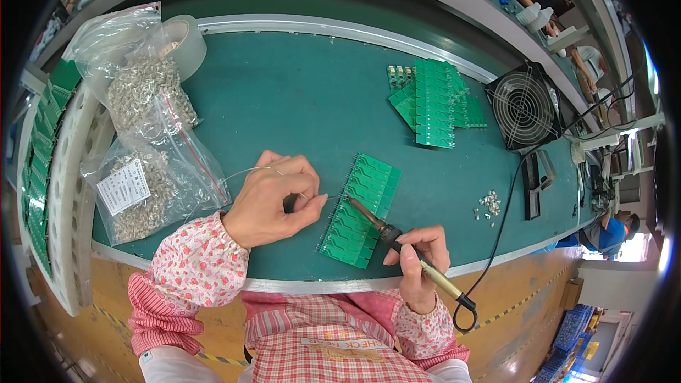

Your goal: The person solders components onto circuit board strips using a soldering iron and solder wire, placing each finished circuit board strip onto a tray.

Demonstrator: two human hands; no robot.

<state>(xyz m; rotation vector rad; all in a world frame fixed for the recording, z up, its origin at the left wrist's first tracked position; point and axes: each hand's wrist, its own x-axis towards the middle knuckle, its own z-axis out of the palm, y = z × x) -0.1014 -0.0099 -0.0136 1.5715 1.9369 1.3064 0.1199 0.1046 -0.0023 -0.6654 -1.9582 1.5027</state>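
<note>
A green circuit board panel (370, 202) with a row of pins along its left edge lies on the green work mat in front of me. My right hand (418, 259) grips a soldering iron (441, 280), its tip at the pin row near the upper left part of the panel. Thin solder wire (333, 198) runs from the fingers of my left hand (275, 198) toward the same spot. That hand is closed in a pinch, and the wire loops back over it to the left. Whether tip and wire touch is too small to tell.
Plastic bags of small parts (145, 195) and a clear tape roll (188, 46) sit at left, beside a white rack of boards (71, 191). Stacked green boards (434, 103), a black fan (526, 106), loose white parts (489, 203) and a black stand (532, 184) are at right.
</note>
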